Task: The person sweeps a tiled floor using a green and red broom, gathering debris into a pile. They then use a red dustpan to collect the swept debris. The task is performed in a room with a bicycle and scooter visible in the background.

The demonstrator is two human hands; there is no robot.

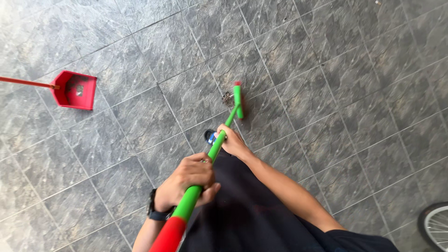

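Head view, looking straight down at a floor of grey stone-patterned tiles (326, 93) with pale grout lines.

Long broom with a green plastic handle and a red upper grip (205, 168), running from the bottom edge near the middle up and to the right. Narrow green broom head with a red tip (238, 99) at its far end, set on the tiles, crosswise to the handle. Small clump of dark dust and debris (227, 97) just beside the head, on its left, touching or nearly touching the bristles; cannot tell which.

Left hand (186, 179) wrapped fully around the green handle, just above the red grip, fingers curled shut on it, thumb underneath. Black wristwatch (156, 210) on that wrist. Right hand (233, 142) further down the handle, closer to the head, also closed around it, forearm stretching back toward the lower right.

Dark clothing (252, 210) filling the space beneath both arms. Tip of a dark shoe with a blue mark (210, 136) peeking out just left of the right hand.

Red plastic dustpan (74, 89) resting on the tiles at the upper left, well apart from the broom head, with a thin red-orange pole handle (25, 82) leading off the left edge. Part of a bicycle wheel with spokes (435, 225) at the lower right corner.
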